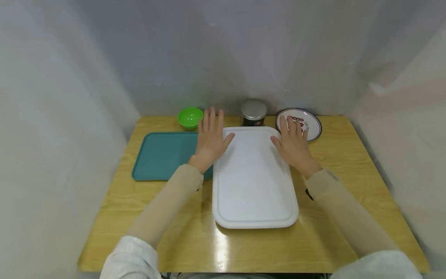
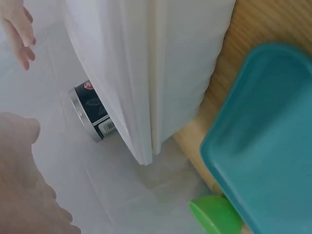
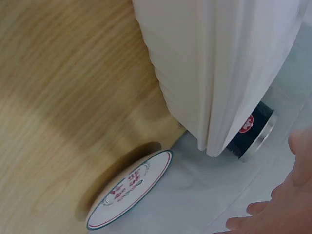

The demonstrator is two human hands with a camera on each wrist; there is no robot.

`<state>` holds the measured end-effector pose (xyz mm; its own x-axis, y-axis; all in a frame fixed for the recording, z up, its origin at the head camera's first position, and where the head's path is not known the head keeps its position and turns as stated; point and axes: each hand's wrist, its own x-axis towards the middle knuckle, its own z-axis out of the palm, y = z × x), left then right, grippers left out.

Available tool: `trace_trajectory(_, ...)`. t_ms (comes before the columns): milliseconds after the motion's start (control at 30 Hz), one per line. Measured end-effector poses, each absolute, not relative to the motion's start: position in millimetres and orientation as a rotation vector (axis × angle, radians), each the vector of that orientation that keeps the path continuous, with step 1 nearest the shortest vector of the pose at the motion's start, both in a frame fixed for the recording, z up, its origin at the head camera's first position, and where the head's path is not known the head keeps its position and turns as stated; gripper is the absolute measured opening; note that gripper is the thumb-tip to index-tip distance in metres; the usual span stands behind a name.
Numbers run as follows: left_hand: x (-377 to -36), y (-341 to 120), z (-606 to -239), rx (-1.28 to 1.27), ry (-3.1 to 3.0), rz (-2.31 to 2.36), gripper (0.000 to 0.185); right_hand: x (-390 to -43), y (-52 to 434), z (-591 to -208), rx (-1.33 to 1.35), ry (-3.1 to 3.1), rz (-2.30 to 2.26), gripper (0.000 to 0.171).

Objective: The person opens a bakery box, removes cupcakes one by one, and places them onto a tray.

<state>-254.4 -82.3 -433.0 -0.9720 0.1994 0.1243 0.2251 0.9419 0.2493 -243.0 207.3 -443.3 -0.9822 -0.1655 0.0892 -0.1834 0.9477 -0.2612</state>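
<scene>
A white lidded plastic box (image 1: 256, 178) stands in the middle of the wooden table, its lid on. My left hand (image 1: 210, 141) hovers near the far left corner of the lid, fingers straight and spread, thumb toward the box. Mirroring it over the far right corner, my right hand (image 1: 294, 145) is held flat with its fingers extended. Both wrist views show a gap between the hands and the lid edge (image 2: 141, 97). Neither hand holds anything. In the head view the right fingers overlap a patterned oval plate (image 1: 311, 126).
Left of the box lies a teal tray (image 1: 163, 155), partly hidden by my left arm. Behind it sits a green bowl (image 1: 190, 118). A dark can with a silver lid (image 1: 253, 110) stands behind the box. Pale sheeting (image 1: 223, 50) surrounds the wooden table (image 1: 348, 217).
</scene>
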Motion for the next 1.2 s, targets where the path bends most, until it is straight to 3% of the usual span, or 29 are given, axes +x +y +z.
trace_trajectory(367, -217.0, -99.2, -467.8, -0.259, -2.986, -0.569, 0.09, -210.9, 210.1, -466.7, 0.356, -2.986, 0.464, 0.079)
trace_trajectory(600, -195.6, -98.6, -473.8, -0.19, -2.992, -0.994, 0.087, -194.8, 213.7, -472.6, 0.207, -3.002, 0.697, 0.078)
trace_trajectory(833, -190.3, -105.2, -478.3, -0.021, -3.049, -1.183, 0.077, -185.7, 215.6, -472.1, 0.069, -3.083, 0.884, 0.07)
trace_trajectory(1200, -189.0, -108.4, -484.6, -0.027, -3.009, -1.189, 0.064, -182.8, 216.9, -470.4, 0.057, -3.173, 0.905, 0.06)
